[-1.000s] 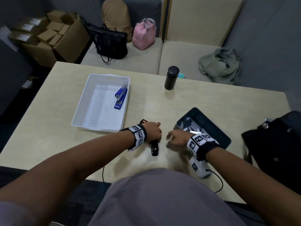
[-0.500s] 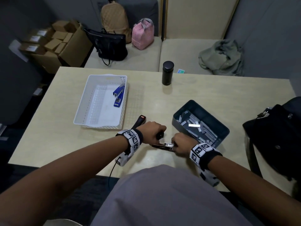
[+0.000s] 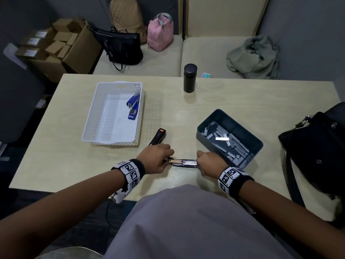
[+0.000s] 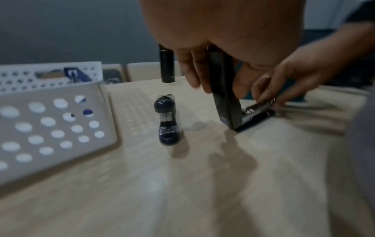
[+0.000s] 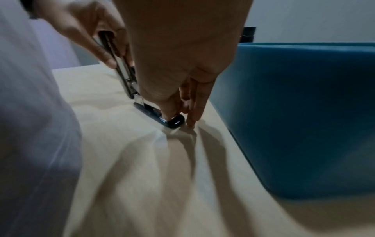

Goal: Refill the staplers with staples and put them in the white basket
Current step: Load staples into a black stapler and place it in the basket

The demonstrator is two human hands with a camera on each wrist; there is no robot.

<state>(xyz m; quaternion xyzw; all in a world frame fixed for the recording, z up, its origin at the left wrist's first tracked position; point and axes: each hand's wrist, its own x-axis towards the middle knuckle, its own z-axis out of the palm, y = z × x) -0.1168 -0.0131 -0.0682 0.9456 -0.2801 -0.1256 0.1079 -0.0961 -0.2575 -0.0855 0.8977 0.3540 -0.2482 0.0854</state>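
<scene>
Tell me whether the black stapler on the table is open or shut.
Open. The black stapler has its cover swung up, held by the left hand, exposing the metal staple channel; the right hand holds the base's front end.

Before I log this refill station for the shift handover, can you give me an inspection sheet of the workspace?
Surface: beige table, bare wood showing.
Job's things: black stapler hinged open near the front edge; blue stapler in the white basket; staple strips in the dark tray.
Clutter: black bottle; black bag at the right edge.
Hands: left hand grips the stapler's raised top; right hand pinches its front end.
Cables: one hangs below the left wrist.
Surroundings: bench with bags, grey garment, cardboard boxes.
</scene>
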